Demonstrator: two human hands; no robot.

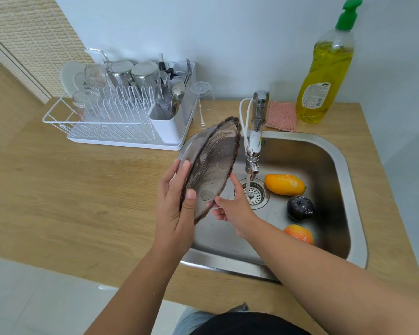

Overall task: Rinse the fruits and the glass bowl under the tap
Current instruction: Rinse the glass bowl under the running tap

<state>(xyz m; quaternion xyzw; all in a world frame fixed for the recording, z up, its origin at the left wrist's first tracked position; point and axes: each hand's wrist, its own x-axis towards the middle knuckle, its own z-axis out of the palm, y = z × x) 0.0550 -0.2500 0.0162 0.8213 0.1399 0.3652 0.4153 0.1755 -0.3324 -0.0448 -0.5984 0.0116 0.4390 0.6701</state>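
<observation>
Holding the glass bowl (209, 166) tilted on edge at the centre of the frame, over the left rim of the sink (344, 165), the person is gripping it with both hands: the left hand (177, 206) is wrapping its lower edge, thumb pressing on the inner face, while the right hand (232, 209) is pinching the bottom rim from the sink side. Water is running from the tap (254, 151) just right of the bowl, falling onto the drain and not onto the glass. Droplets are beading on the bowl, so its rinse looks well along or finishing. Three fruits are lying in the basin at right: a yellow mango (285, 184), a dark fruit (300, 207) and a red-orange one (299, 234), all looking wet and probably rinsed.
</observation>
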